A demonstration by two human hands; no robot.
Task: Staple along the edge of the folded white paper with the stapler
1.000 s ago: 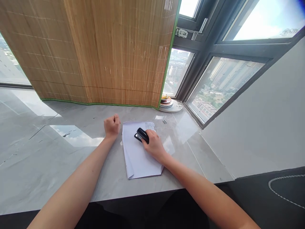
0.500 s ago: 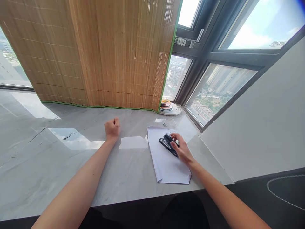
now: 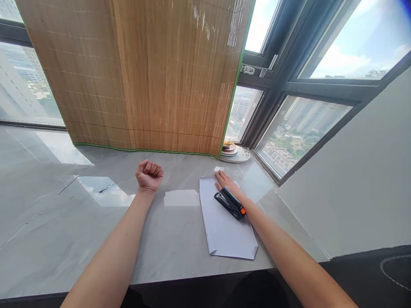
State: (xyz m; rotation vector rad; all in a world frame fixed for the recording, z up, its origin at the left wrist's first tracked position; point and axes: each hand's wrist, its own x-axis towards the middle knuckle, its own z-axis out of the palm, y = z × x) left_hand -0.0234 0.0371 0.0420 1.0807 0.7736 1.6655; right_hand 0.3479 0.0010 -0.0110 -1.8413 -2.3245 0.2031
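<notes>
R hand [image 3: 226, 182] spread, fingers at paper's [image 3: 227, 235] far edge; L hand [image 3: 149, 175] fisted, nr tabletop [image 3: 173, 239]. Stapler [image 3: 235, 204] on paper by R hand; slight gap prob. best, avoids nudging.

The right hand [image 3: 227, 185] hides part of the paper [image 3: 229, 237]; the bamboo blind [image 3: 154, 81] runs off the top edge.

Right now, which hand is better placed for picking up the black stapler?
Probably the right hand: it is open, close beside the stapler. The left hand is a closed fist, farther away, past the left edge of the paper.
</notes>
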